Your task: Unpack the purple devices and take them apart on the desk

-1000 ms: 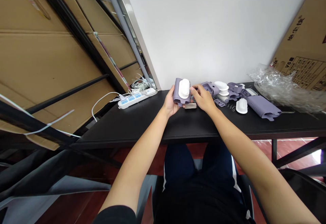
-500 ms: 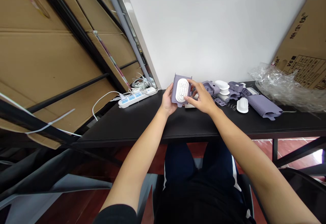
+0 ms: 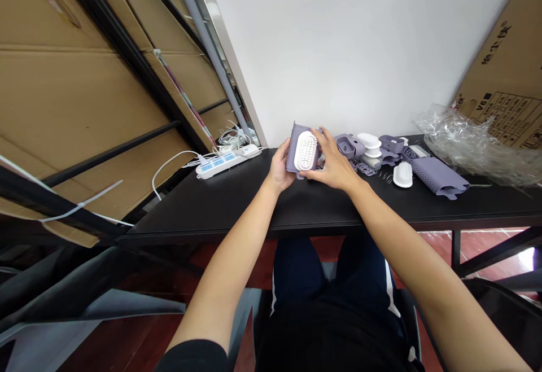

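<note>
My left hand [image 3: 281,170] is wrapped round the left side of a purple plastic housing [image 3: 292,151], raised above the black table. Against the housing's face lies a white oval brush head [image 3: 305,151], its bristly side toward me. My right hand [image 3: 335,164] grips the brush head's right side, index finger at the upper edge and thumb at the lower. Whether the brush head is seated in the housing cannot be told. Right of my hands sit stacked white brush pieces [image 3: 370,143], another white oval piece [image 3: 402,175] and a perforated purple housing [image 3: 439,175].
Purple frames [image 3: 350,145] and metal springs [image 3: 386,178] lie among the parts on the black table [image 3: 237,202]. A white power strip [image 3: 228,162] with tangled cables is at the left. Clear plastic wrap [image 3: 474,149] and a cardboard box [image 3: 508,78] stand at the right.
The housing and brush head have shifted slightly right and tilted. My right hand's fingers have moved further along the brush head's edge, with the thumb lower.
</note>
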A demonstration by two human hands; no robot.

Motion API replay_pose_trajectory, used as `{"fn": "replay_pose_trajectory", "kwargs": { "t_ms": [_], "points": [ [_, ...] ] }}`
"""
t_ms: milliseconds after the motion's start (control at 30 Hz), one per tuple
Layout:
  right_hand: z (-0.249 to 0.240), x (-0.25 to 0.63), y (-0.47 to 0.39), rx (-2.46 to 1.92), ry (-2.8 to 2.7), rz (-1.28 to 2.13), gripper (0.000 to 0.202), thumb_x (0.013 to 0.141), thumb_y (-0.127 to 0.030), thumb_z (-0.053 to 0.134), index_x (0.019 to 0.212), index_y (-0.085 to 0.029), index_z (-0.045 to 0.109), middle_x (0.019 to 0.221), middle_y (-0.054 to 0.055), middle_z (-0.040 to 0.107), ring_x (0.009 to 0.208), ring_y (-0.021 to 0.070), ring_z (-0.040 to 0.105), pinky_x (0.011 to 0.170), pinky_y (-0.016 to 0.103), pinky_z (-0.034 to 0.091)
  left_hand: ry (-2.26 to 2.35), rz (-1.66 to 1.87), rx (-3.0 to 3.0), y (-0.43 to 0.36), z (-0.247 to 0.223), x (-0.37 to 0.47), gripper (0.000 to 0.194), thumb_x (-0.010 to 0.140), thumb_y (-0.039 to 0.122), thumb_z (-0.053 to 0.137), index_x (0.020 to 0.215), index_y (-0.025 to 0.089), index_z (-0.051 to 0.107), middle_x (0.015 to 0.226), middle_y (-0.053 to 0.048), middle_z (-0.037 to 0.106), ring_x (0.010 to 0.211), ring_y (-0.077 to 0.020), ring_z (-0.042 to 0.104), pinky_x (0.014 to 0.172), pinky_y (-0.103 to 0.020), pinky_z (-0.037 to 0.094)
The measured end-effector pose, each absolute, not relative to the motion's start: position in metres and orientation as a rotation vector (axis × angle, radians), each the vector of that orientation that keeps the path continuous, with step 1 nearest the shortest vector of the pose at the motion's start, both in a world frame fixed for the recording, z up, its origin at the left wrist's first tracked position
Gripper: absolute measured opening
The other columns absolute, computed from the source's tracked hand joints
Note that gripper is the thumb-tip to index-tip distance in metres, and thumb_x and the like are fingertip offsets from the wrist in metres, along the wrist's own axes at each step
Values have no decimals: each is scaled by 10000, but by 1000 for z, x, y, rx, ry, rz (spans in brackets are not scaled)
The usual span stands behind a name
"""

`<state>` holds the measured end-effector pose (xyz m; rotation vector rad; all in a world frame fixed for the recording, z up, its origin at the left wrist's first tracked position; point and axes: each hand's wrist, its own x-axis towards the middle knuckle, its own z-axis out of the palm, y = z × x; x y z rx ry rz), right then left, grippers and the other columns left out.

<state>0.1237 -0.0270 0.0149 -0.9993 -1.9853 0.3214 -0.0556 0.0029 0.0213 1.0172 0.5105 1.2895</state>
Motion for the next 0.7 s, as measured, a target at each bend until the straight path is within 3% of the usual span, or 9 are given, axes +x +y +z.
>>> {"fn": "replay_pose_trajectory", "kwargs": {
  "t_ms": [200,400,500,567,700],
  "points": [
    [15,122,-23,-968,-1991,140,1238,751,-768,791,1731,-357,155,1821,95,18,1623,470,240,1210,684,419,470,1251,1036,-3,26,-56,529,1011,533,528,1341,153,693,1242,-142,794,1226,-354,736,1054,-501,613],
    [16,122,-23,-920,-2014,126,1286,717,-804,795,1729,-318,167,1815,127,70,1644,464,176,1280,702,280,498,1239,1029,2,22,-55,523,1031,498,529,1390,142,662,1214,-132,801,1113,-310,778,982,-439,643],
    [15,121,-21,-924,-1912,249,1249,697,-772,829,1694,-261,276,1757,180,259,1619,453,250,1291,676,274,552,1163,1070,7,17,-58,560,1042,521,513,1417,126,643,1113,-140,817,865,-265,805,739,-353,667],
    [15,120,-18,-897,-1749,433,1157,707,-765,822,1637,-238,377,1671,188,414,1554,433,377,1266,637,346,539,1073,1104,8,17,-62,626,1049,592,467,1463,145,610,1054,-137,819,748,-247,793,588,-309,626],
    [21,122,-16,-713,-1347,975,886,785,-902,623,1416,-281,575,1389,99,685,1333,358,620,1132,553,532,465,999,1147,6,24,-71,774,1017,768,346,1546,232,528,1036,-116,814,808,-267,813,534,-268,591]
  ]
}}
